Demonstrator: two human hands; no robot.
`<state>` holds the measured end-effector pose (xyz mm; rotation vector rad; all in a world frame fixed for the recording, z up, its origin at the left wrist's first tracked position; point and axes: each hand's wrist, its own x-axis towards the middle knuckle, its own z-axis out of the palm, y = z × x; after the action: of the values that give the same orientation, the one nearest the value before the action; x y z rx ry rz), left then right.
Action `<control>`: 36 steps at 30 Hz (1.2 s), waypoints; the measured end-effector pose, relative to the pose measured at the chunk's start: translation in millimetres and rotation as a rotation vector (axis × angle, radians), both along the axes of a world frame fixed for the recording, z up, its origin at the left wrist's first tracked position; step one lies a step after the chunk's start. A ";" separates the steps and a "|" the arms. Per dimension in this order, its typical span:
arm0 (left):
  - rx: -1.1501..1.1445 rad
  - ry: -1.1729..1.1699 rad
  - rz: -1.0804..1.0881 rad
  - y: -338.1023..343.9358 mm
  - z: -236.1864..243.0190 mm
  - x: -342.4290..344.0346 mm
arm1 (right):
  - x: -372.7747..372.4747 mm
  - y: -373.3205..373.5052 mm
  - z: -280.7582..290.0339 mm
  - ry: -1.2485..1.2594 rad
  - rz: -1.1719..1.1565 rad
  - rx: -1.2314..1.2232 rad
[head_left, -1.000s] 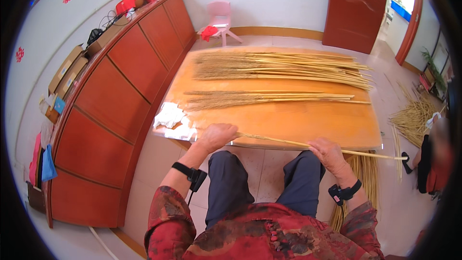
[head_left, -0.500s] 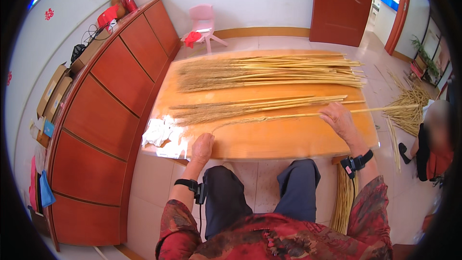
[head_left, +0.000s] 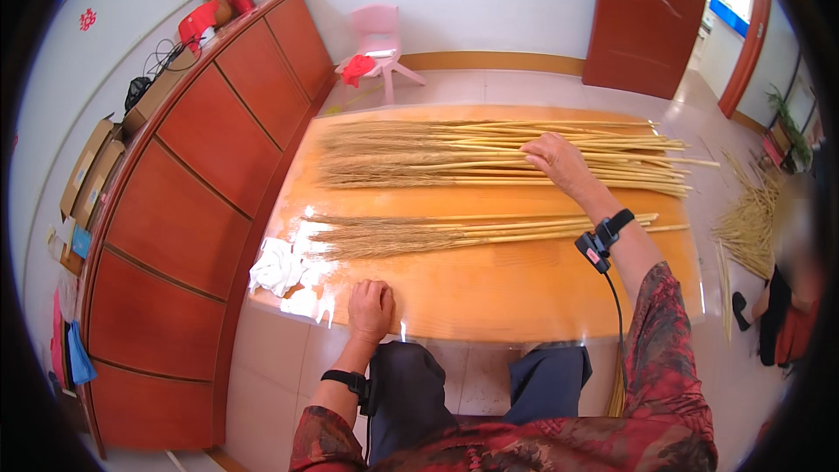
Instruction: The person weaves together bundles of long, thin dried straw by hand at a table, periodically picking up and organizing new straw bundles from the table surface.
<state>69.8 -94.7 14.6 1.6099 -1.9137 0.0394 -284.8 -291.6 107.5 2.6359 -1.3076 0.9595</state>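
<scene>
A wide bundle of dry broomcorn stalks lies across the far half of the table, its bushy tops to the left. My right hand is over this bundle, fingers closed in a pinch on a broomcorn stalk whose cut end sticks out past the others. Nearer to me is a smaller bundle of stalks, laid the same way. My left hand rests at the near edge of the table with its fingers curled in, and no stalk shows in it.
The orange table has a clear glossy cover. A crumpled white cloth lies at its left corner. Red cabinets line the left. A pink chair stands behind. Another person sits at right near stalks heaped on the floor.
My right hand has moved away from me with a stalk, from the near side of the table to the far bundle. My left hand stays near the edge, without the stalk's tip.
</scene>
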 end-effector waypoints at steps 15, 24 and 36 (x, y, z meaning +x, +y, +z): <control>0.009 0.003 0.032 0.2 2.6 -3.1 | 38.2 -59.5 -61.2 0.042 -0.044 -0.157; -0.018 0.002 0.034 -0.4 1.8 -3.7 | 53.2 -64.4 -72.8 0.082 -0.163 -0.123; -0.012 0.012 0.036 0.7 4.3 -1.4 | 36.9 -37.4 -39.6 0.048 -0.086 -0.065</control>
<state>68.4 -94.0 18.9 1.6334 -1.8721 0.0555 -247.9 -329.0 67.9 2.5165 -1.3432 0.9052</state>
